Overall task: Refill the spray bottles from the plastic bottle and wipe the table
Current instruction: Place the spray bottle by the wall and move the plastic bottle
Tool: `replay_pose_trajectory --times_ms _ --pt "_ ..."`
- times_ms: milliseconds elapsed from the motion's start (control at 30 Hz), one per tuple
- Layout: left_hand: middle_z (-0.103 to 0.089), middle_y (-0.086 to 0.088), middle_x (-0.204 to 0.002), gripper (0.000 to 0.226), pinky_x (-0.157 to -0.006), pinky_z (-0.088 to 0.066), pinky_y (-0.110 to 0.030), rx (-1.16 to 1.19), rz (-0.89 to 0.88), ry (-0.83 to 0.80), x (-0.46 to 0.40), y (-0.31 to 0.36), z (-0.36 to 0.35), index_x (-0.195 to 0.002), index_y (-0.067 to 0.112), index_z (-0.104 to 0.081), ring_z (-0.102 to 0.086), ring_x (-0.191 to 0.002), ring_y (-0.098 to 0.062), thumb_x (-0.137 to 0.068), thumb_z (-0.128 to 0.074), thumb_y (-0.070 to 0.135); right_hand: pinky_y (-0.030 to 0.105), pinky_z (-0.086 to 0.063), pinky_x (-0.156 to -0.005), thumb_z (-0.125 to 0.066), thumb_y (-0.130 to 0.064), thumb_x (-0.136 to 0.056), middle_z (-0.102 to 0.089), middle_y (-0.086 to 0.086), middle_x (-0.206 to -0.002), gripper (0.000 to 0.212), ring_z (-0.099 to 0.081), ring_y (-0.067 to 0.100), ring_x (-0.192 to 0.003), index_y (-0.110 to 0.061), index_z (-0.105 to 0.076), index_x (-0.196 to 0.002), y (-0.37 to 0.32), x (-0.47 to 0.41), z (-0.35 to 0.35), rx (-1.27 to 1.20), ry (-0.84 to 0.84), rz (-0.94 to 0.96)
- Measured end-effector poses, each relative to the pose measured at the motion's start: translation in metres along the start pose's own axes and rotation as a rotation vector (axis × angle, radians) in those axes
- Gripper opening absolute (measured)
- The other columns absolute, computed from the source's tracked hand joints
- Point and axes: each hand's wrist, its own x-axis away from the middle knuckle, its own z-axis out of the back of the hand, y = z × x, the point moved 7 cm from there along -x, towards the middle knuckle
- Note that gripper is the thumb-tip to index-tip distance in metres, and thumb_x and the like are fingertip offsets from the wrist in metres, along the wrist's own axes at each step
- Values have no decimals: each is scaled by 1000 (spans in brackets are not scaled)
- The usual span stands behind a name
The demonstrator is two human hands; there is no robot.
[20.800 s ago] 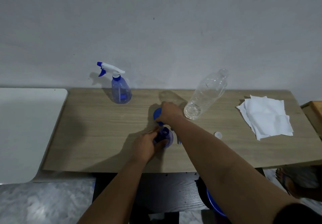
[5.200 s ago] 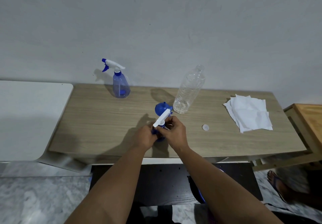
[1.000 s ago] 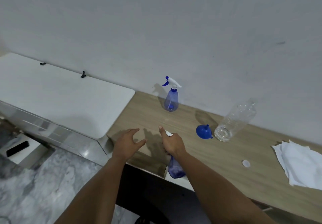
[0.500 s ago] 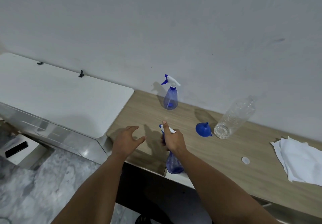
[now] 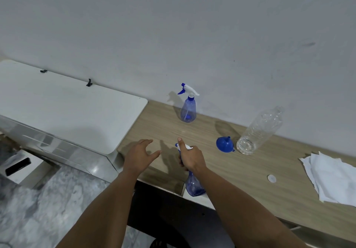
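Gripping the neck and trigger head of a blue spray bottle (image 5: 194,185), my right hand (image 5: 190,158) is holding it over the bench's (image 5: 250,178) near edge, thumb lying along the white sprayer top. Beside it, my left hand (image 5: 139,154) is hovering over the bench corner, fingers spread and loosely curved, holding nothing. Farther back, a second spray bottle (image 5: 188,106) is standing upright near the wall. To the right, a blue funnel (image 5: 224,144) is lying on its side just beside the uncapped clear plastic bottle (image 5: 259,131), which is showing a little water at its base. A small white cap (image 5: 271,178) and a stack of white paper towels (image 5: 335,178) are lying at the bench's right end.
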Motion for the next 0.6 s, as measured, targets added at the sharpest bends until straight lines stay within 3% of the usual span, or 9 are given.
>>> replay_pose_trajectory --times_ms 67,167,400,600 --pt "-60 2 -136 66 -103 -46 -33 -1 3 1 -1 0 0 -132 19 -61 -55 -125 -16 -78 -75 55 48 -66 -76 -25 -112 -55 -76 6 -75 120 -75 27 -70 -8 -75 -89 6 -7 1 32 25 -3" --pt "-60 2 -135 66 -103 -44 -32 -3 4 6 -2 0 1 -132 19 -61 -55 -125 -16 -78 -75 55 49 -65 -78 -23 -114 -48 -77 5 -77 123 -76 26 -73 -11 -74 -89 8 -13 0 39 26 9" --pt "-60 4 -135 67 -103 -47 -35 -11 13 -3 -5 -1 3 -132 21 -61 -55 -124 -16 -77 -73 59 49 -64 -83 -24 -113 -51 -77 2 -79 117 -75 24 -77 -14 -75 -88 0 -13 3 14 33 14" --pt "-59 5 -136 67 -104 -45 -33 -10 41 -2 -6 -4 7 -132 22 -61 -54 -126 -15 -78 -73 58 44 -64 -78 -28 -108 -62 -75 4 -76 109 -74 25 -72 -12 -72 -88 -6 -9 0 45 45 -7"
